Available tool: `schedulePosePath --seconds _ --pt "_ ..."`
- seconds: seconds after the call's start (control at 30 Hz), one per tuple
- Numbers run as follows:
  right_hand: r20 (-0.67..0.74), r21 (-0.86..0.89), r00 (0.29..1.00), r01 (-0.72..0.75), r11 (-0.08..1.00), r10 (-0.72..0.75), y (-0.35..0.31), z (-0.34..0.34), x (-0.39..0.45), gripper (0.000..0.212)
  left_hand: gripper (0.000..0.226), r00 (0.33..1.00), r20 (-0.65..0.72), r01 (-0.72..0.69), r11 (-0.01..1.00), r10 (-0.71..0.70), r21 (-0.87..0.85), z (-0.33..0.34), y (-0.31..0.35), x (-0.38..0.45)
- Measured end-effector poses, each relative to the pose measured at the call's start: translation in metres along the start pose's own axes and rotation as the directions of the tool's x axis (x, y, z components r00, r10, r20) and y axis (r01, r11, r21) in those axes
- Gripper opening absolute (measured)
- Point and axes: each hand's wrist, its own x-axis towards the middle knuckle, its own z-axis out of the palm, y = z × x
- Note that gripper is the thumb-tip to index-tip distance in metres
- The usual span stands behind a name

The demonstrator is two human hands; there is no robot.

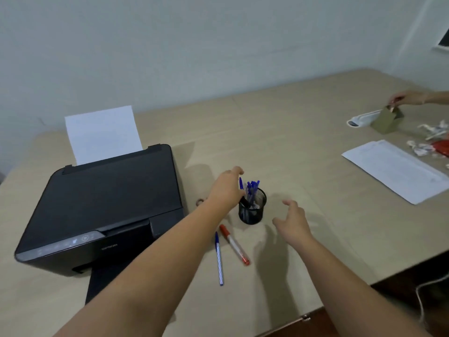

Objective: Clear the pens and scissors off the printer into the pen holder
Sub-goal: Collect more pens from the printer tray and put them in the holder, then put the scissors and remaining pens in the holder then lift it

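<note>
Head view: my hands at the black mesh pen holder [252, 206] on the tabletop [279, 132].
My left hand [227, 187] is at the holder's left rim; whether it grips anything I cannot tell. My right hand [292, 222], fingers spread and empty, hovers right of it. A blue pen [219, 259] and red marker [234, 244] lie just in front of the holder; the printer [104, 205] sits to its left.

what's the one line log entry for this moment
left hand: at pen holder rim | right hand: open, empty | blue pen, red marker: on table
</note>
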Motion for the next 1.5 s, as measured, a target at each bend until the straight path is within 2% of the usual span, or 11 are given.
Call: schedulePosePath --seconds 0.13,0.27,0.43,0.6,0.67,0.77,0.87,0.97,1.2,1.33,1.5 --pt "0.093 -0.022 0.996 0.011 1.000 -0.009 0.005 0.011 -0.009 0.035 0.029 0.976 -0.025 0.210 0.965 -0.217 -0.155 0.015 -0.028 -0.026" --pt "0.297 -0.086 0.952 0.103 0.991 -0.073 -0.003 0.048 -0.020 0.018 0.018 0.899 0.200 0.405 0.913 -0.390 -0.041 0.047 -0.059 -0.065" --pt "0.374 -0.303 0.925 0.196 0.932 -0.073 -0.007 0.097 -0.021 0.028 0.033 0.801 0.331 0.493 0.863 -0.499 0.109 0.081 -0.079 -0.100" --pt "0.377 -0.499 0.926 0.219 0.839 -0.018 -0.003 0.096 -0.019 0.009 0.032 0.819 0.295 0.473 0.870 -0.493 0.140 0.081 -0.082 -0.100" --pt "0.332 -0.429 0.942 0.187 0.884 -0.038 0.000 0.080 -0.017 0.019 0.024 0.818 0.311 0.470 0.874 -0.485 0.125 0.080 -0.083 -0.097" --pt "0.187 -0.106 0.964 0.211 0.972 -0.189 0.000 0.049 -0.014 0.020 0.014 0.851 0.305 0.441 0.897 -0.427 0.026 0.077 -0.079 -0.087" --pt "-0.042 0.091 0.959 0.282 0.955 -0.279 -0.009 0.021 -0.005 0.014 0.017 0.890 0.265 0.413 0.902 -0.372 -0.121 0.069 -0.061 -0.072" --pt "-0.234 0.232 0.946 0.277 0.932 -0.223 -0.024 0.004 0.016 0.013 0.012 0.932 0.170 0.356 0.892 -0.319 -0.277 0.053 -0.038 -0.057" --pt "-0.008 0.121 0.982 0.191 0.974 -0.191 -0.035 0.015 0.044 0.041 0.010 0.968 -0.028 0.216 0.883 -0.250 -0.416 0.012 -0.004 -0.028" --pt "-0.013 0.112 0.991 0.136 0.984 -0.136 -0.021 0.021 0.037 0.072 0.010 0.964 -0.031 0.237 0.903 -0.265 -0.358 0.014 -0.003 -0.012" --pt "-0.092 0.143 0.987 0.146 0.979 -0.134 0.003 0.021 0.021 0.067 0.039 0.967 -0.013 0.216 0.851 -0.253 -0.478 0.039 -0.016 -0.003"
